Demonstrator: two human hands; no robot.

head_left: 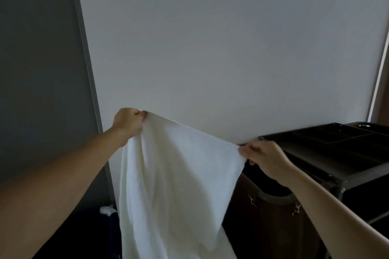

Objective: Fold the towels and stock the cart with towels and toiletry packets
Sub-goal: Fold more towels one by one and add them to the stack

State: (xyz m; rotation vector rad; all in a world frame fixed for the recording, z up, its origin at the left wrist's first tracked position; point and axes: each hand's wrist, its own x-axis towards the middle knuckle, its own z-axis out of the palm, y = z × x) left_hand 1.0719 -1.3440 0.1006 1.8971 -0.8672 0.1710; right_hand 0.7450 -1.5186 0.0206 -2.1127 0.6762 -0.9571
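Pale wall, grey panel (left side), dim light

Dim, flat, greyish light; the white towel is brightest, soft and nearly textureless. The cart and lower left corner sink into near-black shadow. Wide-angle distortion slants the edges of the wall; mild blur overall

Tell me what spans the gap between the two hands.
In the head view, the white towel stretches between them: the left hand grips one top corner, the right hand the other.

white wall ahead; grey frame strip left, darker wall beyond
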